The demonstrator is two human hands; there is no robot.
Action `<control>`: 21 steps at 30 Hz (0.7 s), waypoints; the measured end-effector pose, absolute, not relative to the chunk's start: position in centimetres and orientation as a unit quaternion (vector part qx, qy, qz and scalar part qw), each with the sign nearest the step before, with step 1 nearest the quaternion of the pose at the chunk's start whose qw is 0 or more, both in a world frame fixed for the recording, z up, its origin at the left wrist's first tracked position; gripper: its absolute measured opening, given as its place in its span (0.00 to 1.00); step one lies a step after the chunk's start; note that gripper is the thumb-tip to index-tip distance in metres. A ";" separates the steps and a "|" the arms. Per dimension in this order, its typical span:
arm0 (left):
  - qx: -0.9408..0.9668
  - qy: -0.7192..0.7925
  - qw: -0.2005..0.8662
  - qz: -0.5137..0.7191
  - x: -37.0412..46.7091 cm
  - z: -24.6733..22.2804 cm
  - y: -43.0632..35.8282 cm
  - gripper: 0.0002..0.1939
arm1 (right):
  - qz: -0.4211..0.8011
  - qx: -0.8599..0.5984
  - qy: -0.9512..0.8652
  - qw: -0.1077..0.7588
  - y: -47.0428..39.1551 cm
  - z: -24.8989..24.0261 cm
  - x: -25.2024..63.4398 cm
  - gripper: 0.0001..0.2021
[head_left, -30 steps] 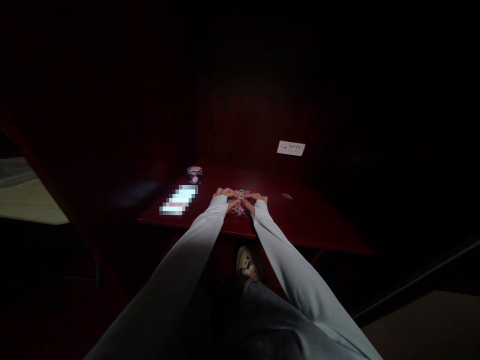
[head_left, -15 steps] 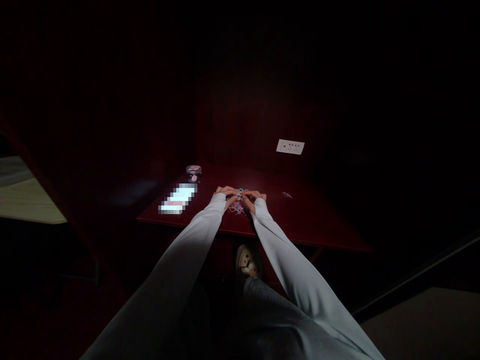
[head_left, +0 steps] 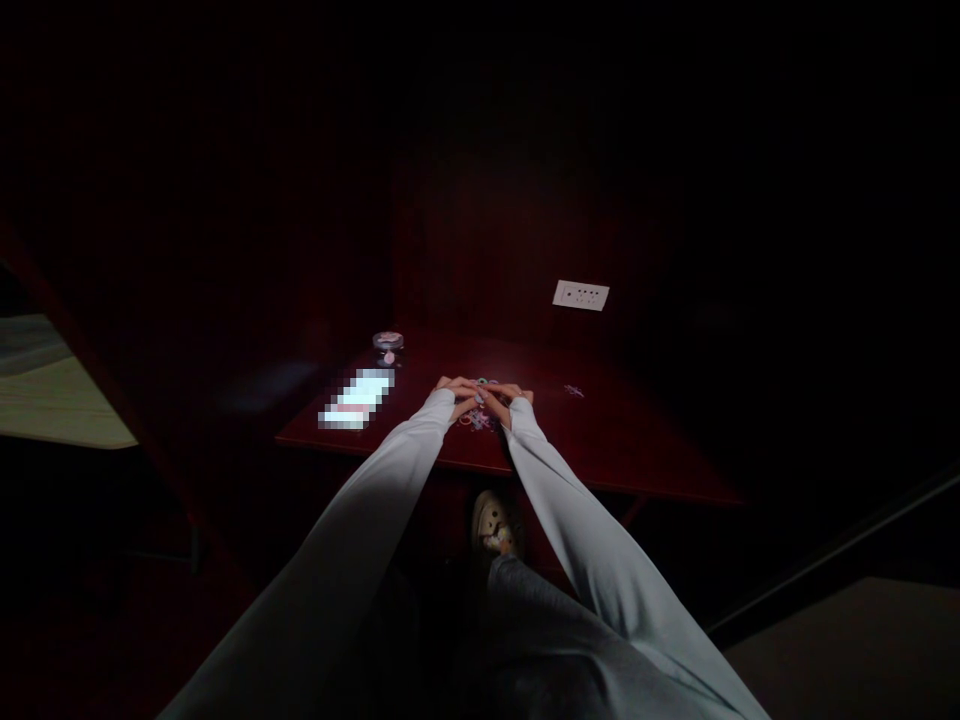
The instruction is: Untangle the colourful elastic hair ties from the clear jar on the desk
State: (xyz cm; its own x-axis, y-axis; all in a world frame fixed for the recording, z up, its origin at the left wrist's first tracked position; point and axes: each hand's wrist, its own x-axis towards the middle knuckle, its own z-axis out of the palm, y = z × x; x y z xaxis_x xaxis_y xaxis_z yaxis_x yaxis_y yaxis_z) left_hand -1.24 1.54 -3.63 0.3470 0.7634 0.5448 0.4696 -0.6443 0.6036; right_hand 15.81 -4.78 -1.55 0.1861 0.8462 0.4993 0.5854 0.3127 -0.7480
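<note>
My left hand [head_left: 460,388] and my right hand [head_left: 510,395] meet over the dark red table, fingertips pinched together. Between them is a small pale piece [head_left: 480,399], too small to name and partly covered by the fingers. Just below the hands lies a pile of small colourful bands [head_left: 477,420], some ring-shaped, in pink, purple and orange tones. A greenish ring [head_left: 482,381] shows beyond the fingertips. The hands hide the middle of the pile.
A round clear container [head_left: 388,346] stands at the table's back left, with a bright blurred-out screen [head_left: 357,398] nearer me. Several small purplish pieces [head_left: 574,391] lie to the right. A white socket plate [head_left: 581,295] is on the back wall. The table's front edge [head_left: 480,467] crosses below my wrists.
My left hand has moved slightly right, and the fingers of both hands are closer together. The piece between them is now more covered. The surrounding things stay put.
</note>
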 end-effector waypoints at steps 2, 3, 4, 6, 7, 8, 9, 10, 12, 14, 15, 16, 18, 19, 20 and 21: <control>0.801 0.392 0.168 0.421 -1.2 -3.8 1.5 0.05 | 0.128 -0.573 -0.626 0.514 -4.8 -1.6 15.7 0.18; 0.803 0.394 0.167 0.416 -1.1 -3.8 1.5 0.05 | 0.127 -0.572 -0.626 0.514 -4.8 -1.6 15.7 0.18; 0.804 0.396 0.166 0.412 -1.2 -3.8 1.4 0.05 | 0.126 -0.571 -0.625 0.517 -4.9 -1.6 15.7 0.18; 0.806 0.395 0.167 0.408 -1.2 -3.7 1.3 0.05 | 0.127 -0.572 -0.620 0.523 -4.9 -1.5 15.7 0.17; 0.805 0.395 0.168 0.410 -1.2 -3.6 1.2 0.05 | 0.127 -0.573 -0.616 0.525 -5.0 -1.4 15.7 0.17; 0.803 0.394 0.169 0.414 -1.2 -3.5 1.1 0.05 | 0.128 -0.576 -0.612 0.527 -4.9 -1.4 15.8 0.17; 0.801 0.393 0.170 0.418 -1.2 -3.4 1.0 0.05 | 0.129 -0.579 -0.607 0.530 -4.9 -1.3 15.9 0.17; 0.799 0.393 0.173 0.421 -1.1 -3.2 0.9 0.06 | 0.131 -0.581 -0.601 0.533 -4.9 -1.3 16.0 0.17; 0.795 0.397 0.180 0.423 -1.0 -3.0 0.7 0.06 | 0.136 -0.585 -0.588 0.542 -4.7 -1.2 16.2 0.17; 0.793 0.399 0.185 0.422 -0.9 -2.7 0.6 0.07 | 0.143 -0.586 -0.579 0.548 -4.7 -1.2 16.4 0.18; 0.792 0.401 0.185 0.421 -0.9 -2.6 0.6 0.08 | 0.146 -0.587 -0.578 0.549 -4.6 -1.1 16.6 0.18; 0.793 0.402 0.185 0.420 -1.0 -2.5 0.6 0.08 | 0.147 -0.587 -0.577 0.548 -4.6 -1.1 16.6 0.18; 0.792 0.405 0.182 0.420 -1.2 -2.4 0.7 0.07 | 0.144 -0.588 -0.575 0.551 -4.7 -1.1 16.8 0.18; 0.790 0.408 0.179 0.421 -1.3 -2.4 0.8 0.07 | 0.141 -0.588 -0.572 0.553 -4.7 -1.0 16.8 0.17; 0.787 0.412 0.174 0.425 -1.4 -2.4 1.0 0.07 | 0.139 -0.589 -0.570 0.556 -4.8 -1.0 16.8 0.17; 0.783 0.418 0.169 0.428 -1.5 -2.5 1.1 0.07 | 0.137 -0.590 -0.569 0.557 -4.8 -1.0 16.8 0.16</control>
State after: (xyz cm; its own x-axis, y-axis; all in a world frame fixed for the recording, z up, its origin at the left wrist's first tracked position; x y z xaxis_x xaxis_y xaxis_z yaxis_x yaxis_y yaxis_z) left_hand -1.51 1.06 -2.46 0.2849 0.7997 0.5284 0.5104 -0.5932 0.6225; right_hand 16.78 -4.82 -0.98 0.3163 0.8226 0.4725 0.5184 0.2673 -0.8123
